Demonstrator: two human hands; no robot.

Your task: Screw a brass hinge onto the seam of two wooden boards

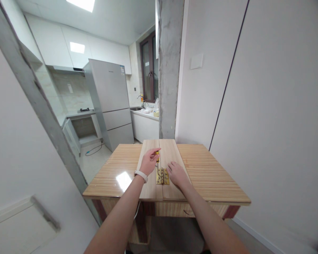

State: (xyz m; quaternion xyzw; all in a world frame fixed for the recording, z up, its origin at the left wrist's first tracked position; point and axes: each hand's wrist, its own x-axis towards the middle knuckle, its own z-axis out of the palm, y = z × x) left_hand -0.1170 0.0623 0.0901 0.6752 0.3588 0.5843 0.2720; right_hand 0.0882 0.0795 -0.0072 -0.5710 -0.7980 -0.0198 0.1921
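My left hand [148, 161], with a white band at the wrist, has its fingers closed around the yellow and black handle of a screwdriver [157, 157]. The shaft points down at the left leaf of a brass-coloured hinge [163, 178]. This hinge lies open across the seam between a left wooden board [149, 192] and a right wooden board [171, 150]. Small screws or holes show on its leaves, too small to tell apart. My right hand [177, 173] rests on the right board with its fingers loosely bent at the hinge's right edge, holding nothing visible.
Both boards lie side by side on a wood-grain table [209, 169] with a drawer handle [188, 212] at its front. Beyond a grey pillar [169, 70] is a kitchen with a tall refrigerator [112, 88] and a sink [136, 108]. A white wall [267, 106] stands at the right.
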